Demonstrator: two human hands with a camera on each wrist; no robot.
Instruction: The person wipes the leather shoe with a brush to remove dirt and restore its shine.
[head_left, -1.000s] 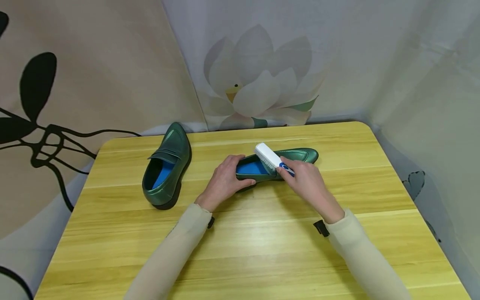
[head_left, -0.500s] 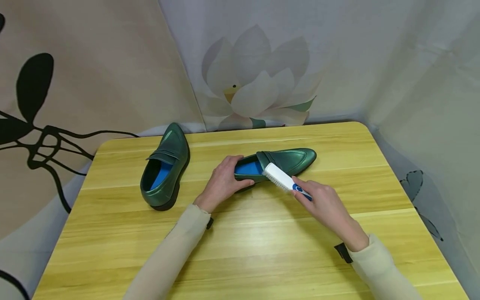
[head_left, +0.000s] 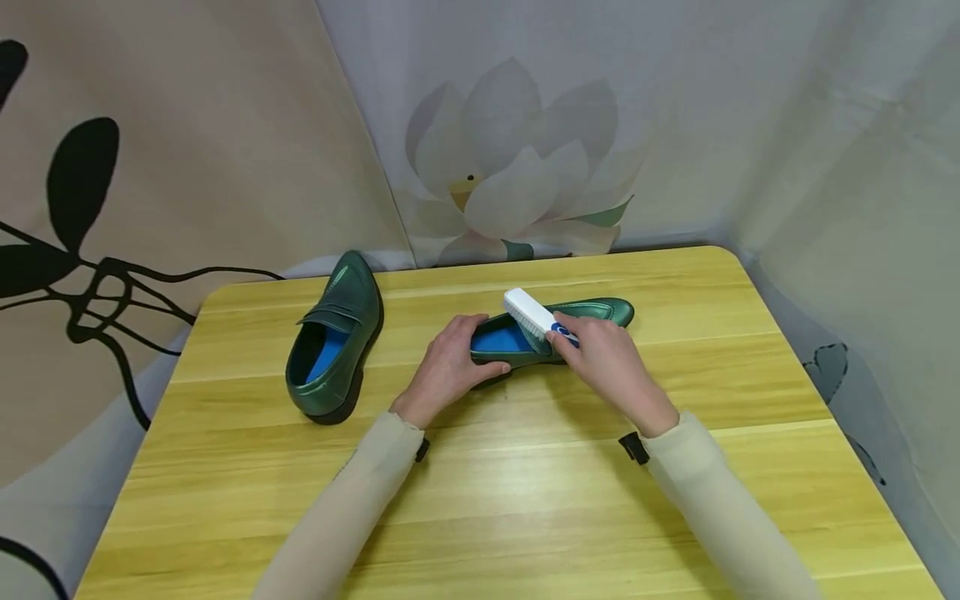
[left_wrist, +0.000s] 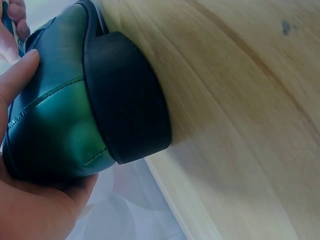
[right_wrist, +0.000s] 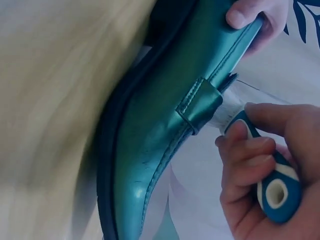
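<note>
A green loafer [head_left: 611, 310] with a blue insole lies on its sole, toe to the right. My left hand [head_left: 444, 367] grips its heel end, thumb on the near side and fingers on the far side. In the left wrist view the loafer's dark heel block [left_wrist: 130, 100] meets the tabletop. My right hand [head_left: 607, 357] holds a white-and-blue brush [head_left: 528, 311] by its handle, bristles down across the loafer's strap. The right wrist view shows the fingers curled round the blue handle [right_wrist: 282, 197]. The toe is partly hidden behind the right hand.
A second green loafer [head_left: 333, 337] stands at the left of the wooden table [head_left: 495, 500], toe pointing away. Behind the table hangs a pale curtain [head_left: 697, 125] with a flower print. The table's far edge runs just behind both shoes.
The right hand drew the brush down and right to the loafer's near side, then brought it back up and left over the strap. The left hand kept its hold on the heel.
</note>
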